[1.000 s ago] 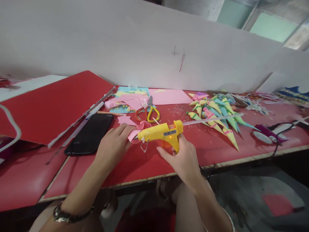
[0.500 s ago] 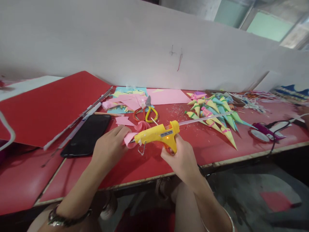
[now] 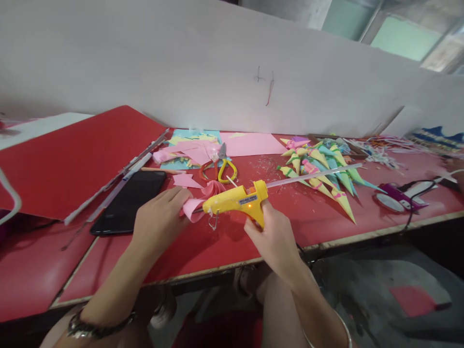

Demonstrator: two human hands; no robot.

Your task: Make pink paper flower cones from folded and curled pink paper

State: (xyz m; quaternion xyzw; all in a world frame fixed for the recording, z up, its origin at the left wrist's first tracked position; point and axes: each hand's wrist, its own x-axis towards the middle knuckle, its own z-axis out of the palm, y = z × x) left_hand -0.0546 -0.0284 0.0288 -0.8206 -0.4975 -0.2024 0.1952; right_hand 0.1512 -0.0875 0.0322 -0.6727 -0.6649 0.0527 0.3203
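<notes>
My right hand (image 3: 273, 232) is closed round the handle of a yellow hot glue gun (image 3: 232, 200). A long clear glue stick (image 3: 315, 176) juts from its back end, and a small orange light glows on its side. My left hand (image 3: 159, 217) is closed on a curled strip of pink paper (image 3: 193, 209), with its fingertips partly hidden. The gun's nozzle is at the strip, and whether it touches cannot be made out. Just behind the gun lies a darker pink paper swirl (image 3: 213, 188). Red-and-yellow-handled pliers (image 3: 223, 162) rest beyond it.
A black phone (image 3: 128, 203) lies left of my left hand, beside a large red sheet (image 3: 83, 164). Pink paper (image 3: 250, 145) and scraps sit at the back. Several pastel paper cones (image 3: 326, 169) are piled at right, near a purple device (image 3: 398, 199). A white partition (image 3: 181, 63) stands behind.
My left hand has shifted slightly left with the pink strip, which shows more of its curl. The glue gun has barely moved, and its glue stick reaches a little further right and up.
</notes>
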